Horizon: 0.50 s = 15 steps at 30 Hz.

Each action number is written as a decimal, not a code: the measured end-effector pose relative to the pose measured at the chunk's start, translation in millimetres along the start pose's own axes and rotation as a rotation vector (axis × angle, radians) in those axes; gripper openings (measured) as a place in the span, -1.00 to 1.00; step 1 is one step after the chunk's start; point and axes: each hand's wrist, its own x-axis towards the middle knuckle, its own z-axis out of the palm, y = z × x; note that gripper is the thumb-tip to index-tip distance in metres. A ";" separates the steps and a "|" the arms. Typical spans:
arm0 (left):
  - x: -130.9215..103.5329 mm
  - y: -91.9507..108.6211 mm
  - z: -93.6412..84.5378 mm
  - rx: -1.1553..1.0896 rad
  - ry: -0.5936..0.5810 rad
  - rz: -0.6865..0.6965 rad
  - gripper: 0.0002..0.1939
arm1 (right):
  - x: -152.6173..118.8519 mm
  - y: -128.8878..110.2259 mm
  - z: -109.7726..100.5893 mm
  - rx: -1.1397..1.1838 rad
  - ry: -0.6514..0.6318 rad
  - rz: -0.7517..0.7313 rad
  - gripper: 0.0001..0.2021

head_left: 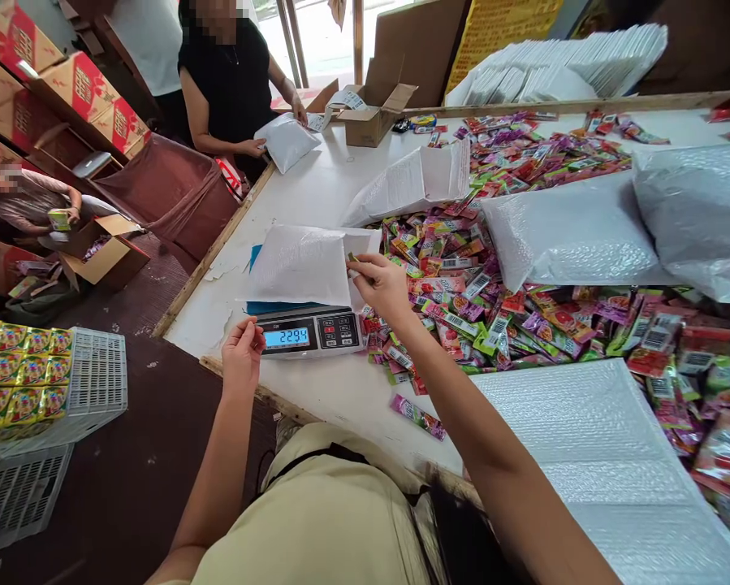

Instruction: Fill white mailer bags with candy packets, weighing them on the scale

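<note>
A white bubble mailer [304,264] lies on a digital scale [309,331] whose blue display reads 229.4. My right hand [382,283] is at the mailer's open right end, pinching a small green snack packet [353,257] at its mouth. My left hand [243,351] rests at the scale's front left corner, fingers curled, holding nothing that I can see. A big heap of colourful snack packets [511,317] spreads over the white table [316,187] just right of the scale.
Filled white mailers [575,231] and a stack of flat ones [608,455] lie on the right. A person in black holds a mailer [285,140] at the far end beside an open carton [373,114]. Another person sits at left among boxes. White crates [48,390] stand at left.
</note>
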 end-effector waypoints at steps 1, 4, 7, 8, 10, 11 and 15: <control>0.2 -0.4 -0.3 0.000 0.003 -0.003 -0.52 | -0.1 -0.1 1.4 0.025 -0.003 0.003 -0.67; 0.7 -2.2 -0.3 -0.002 -0.005 -0.013 -0.51 | 3.1 0.0 7.0 0.136 0.020 0.040 -0.68; 0.9 -4.8 0.5 0.003 -0.017 -0.012 -0.55 | 10.2 0.3 12.7 0.264 0.158 0.182 -0.69; 1.0 -5.5 0.8 0.003 -0.020 -0.011 -0.56 | 12.5 0.7 14.1 0.303 0.213 0.231 -0.70; 1.4 -6.4 1.6 0.002 -0.023 -0.011 -0.57 | 15.7 2.5 15.6 0.382 0.279 0.302 -0.73; 1.6 -6.5 2.0 0.001 -0.022 -0.010 -0.57 | 16.5 4.3 15.4 0.430 0.299 0.337 -0.74; 3.3 -4.9 2.7 -0.009 -0.006 0.000 -0.55 | 15.4 21.0 5.6 0.606 0.465 0.511 -0.70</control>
